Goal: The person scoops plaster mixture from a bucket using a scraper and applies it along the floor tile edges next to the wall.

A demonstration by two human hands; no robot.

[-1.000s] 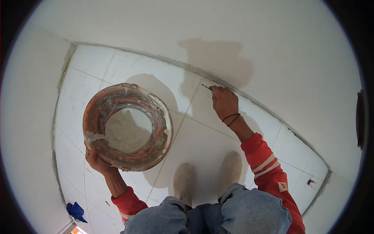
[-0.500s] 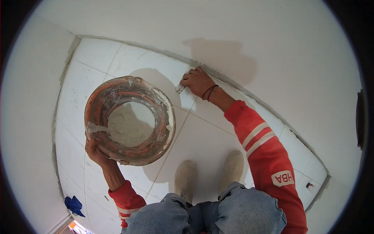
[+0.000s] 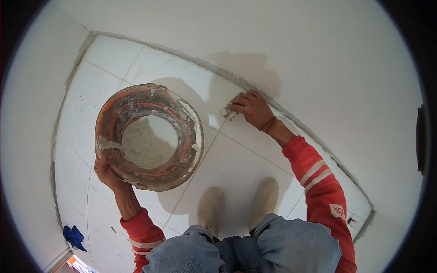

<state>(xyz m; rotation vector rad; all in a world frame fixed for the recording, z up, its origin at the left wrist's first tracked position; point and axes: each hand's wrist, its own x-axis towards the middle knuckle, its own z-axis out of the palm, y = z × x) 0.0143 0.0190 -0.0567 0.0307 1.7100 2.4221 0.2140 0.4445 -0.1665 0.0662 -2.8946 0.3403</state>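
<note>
My left hand (image 3: 108, 174) grips the lower left side of a wide bucket (image 3: 181, 170), orange-brown and crusted with dried plaster. Its open mouth faces me, and pale, smooth-looking plaster (image 3: 148, 150) lies at the bottom. Over by the far wall's foot, my right hand (image 3: 255, 109) is closed on a small flat scraper (image 3: 231, 113), white with dark specks; its handle is hidden by the fingers. That hand is beside the rough grey strip (image 3: 218, 69) where wall meets floor. Whether the scraper's edge touches the strip, I cannot tell.
White floor tiles (image 3: 232, 161) lie under my boots (image 3: 263, 200). Pale walls (image 3: 318, 45) bound the floor on the left and far side. A blue crumpled item (image 3: 74, 237) is at lower left, a small dark-and-white piece (image 3: 352, 222) at right. A dark object (image 3: 420, 141) shows at the far right.
My right hand has moved rightward and slightly nearer along the wall's foot, and more of the scraper's face shows. The bucket stays in my left hand, nearly in place.
</note>
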